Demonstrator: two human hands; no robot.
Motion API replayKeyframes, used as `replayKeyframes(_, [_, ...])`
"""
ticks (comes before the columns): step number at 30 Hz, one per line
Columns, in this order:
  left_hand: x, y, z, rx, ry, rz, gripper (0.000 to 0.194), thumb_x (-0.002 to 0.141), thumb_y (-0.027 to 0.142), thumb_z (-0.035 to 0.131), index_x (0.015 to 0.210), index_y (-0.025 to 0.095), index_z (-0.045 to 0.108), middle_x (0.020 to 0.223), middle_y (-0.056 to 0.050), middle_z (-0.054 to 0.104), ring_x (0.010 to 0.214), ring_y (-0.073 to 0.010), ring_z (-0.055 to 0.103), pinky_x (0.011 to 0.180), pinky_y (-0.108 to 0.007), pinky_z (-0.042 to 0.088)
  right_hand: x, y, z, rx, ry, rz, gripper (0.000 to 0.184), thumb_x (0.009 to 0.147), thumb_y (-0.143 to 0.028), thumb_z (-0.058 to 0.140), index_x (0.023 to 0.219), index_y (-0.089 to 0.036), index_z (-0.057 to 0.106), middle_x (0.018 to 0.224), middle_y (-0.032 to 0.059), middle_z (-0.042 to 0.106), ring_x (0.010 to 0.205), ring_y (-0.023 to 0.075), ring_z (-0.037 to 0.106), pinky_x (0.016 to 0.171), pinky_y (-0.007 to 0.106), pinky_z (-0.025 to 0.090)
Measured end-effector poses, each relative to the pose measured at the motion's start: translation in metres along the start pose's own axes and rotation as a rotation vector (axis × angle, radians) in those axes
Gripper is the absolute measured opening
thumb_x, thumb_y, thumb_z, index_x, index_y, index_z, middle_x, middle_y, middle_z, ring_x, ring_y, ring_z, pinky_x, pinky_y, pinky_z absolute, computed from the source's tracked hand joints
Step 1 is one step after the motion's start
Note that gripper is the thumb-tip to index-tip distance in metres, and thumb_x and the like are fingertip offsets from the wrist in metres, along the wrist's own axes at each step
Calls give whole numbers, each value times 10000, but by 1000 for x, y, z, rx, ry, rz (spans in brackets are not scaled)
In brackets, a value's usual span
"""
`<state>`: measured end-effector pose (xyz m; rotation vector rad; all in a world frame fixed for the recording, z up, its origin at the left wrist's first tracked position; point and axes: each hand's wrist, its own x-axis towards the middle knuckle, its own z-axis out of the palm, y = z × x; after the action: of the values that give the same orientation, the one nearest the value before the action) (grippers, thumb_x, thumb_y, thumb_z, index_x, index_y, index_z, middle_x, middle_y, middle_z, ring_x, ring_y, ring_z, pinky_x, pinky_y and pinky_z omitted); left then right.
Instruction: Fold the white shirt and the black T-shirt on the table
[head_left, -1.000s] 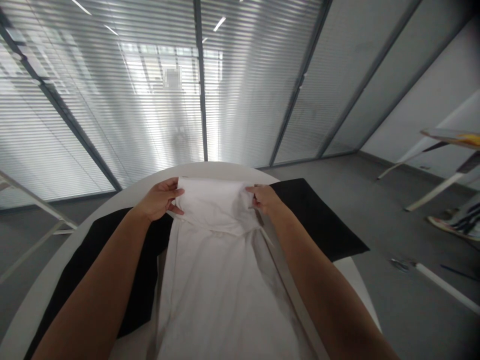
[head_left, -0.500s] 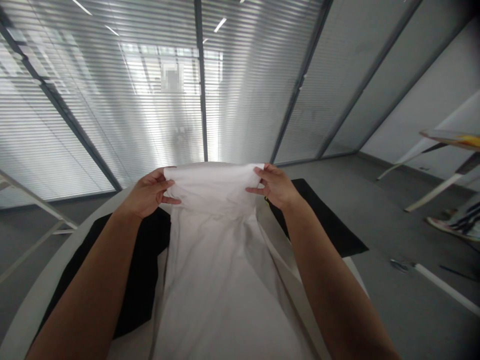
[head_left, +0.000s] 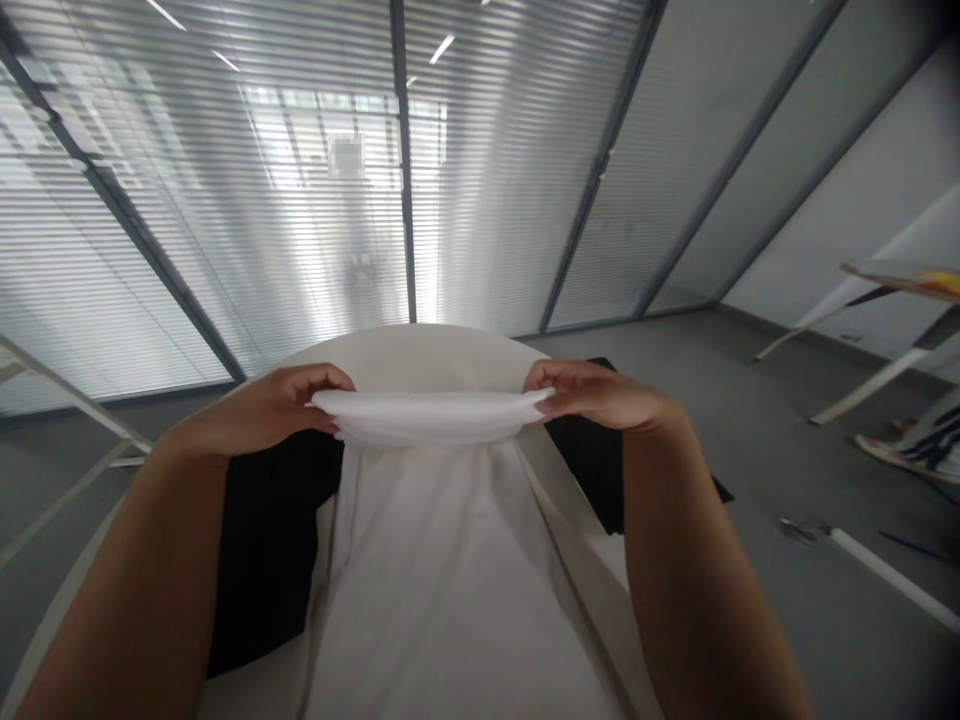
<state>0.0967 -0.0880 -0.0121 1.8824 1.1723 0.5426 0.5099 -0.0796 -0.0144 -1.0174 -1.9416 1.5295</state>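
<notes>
- The left hand (head_left: 304, 402) grips the left end of a turned-over edge of the white cloth (head_left: 450, 570), fingers curled at the fold.
- The right hand (head_left: 589, 393) pinches the other end, so the edge spans almost straight between the two hands.
- The white cloth runs lengthwise over the middle of the surface (head_left: 420, 350), soft and matte, with loose creases below the fold.
- The surface is pale, smooth and rounded at its far rim.
- Flat black material flanks the cloth: an angular left piece (head_left: 270, 540) and a right piece (head_left: 589, 470), partly hidden by the right arm.
- Slatted blinds (head_left: 315, 240) stand beyond.
</notes>
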Motion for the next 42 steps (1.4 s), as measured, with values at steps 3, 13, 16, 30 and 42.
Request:
replayKeyframes(3, [-13,8,8,186,-37,23,187,798,282,621,974,221,641,917,0,678,842,-174,635,732,-245,513,-8,-9,5,-200,-93,-11,206,769,-299,708,902,-172,615,855,-9,602,807,136,557,734,249,432])
replayKeyframes(13, [-65,-10,68,303,-118,-2,362,717,80,453,998,234,621,1027,-19,648,929,-184,608,826,-283,459,-38,21,45,-496,-171,99,229,675,-108,580,882,-191,628,940,23,652,874,175,609,786,271,455])
replayKeyframes(16, [-81,-26,87,312,-117,32,433,669,48,459,1011,249,631,1108,-27,629,1032,-199,587,924,-319,447,-52,32,67,-667,-147,102,254,667,-78,559,858,-210,662,954,21,666,894,181,611,806,274,457])
replayKeyframes(30, [-57,6,148,730,336,130,460,997,379,330,1321,168,580,1342,-139,593,1276,-285,506,1093,-460,357,-32,31,164,-1142,490,-33,474,1004,-389,354,1406,-194,511,1464,138,488,1364,306,414,1135,480,291])
replayKeyframes(42, [-58,-47,172,849,359,-90,608,973,526,324,1487,216,424,1560,-149,358,1432,-359,320,1114,-621,277,-23,97,168,-1159,468,110,589,999,-534,279,1525,-275,332,1582,56,316,1466,318,250,1154,604,211])
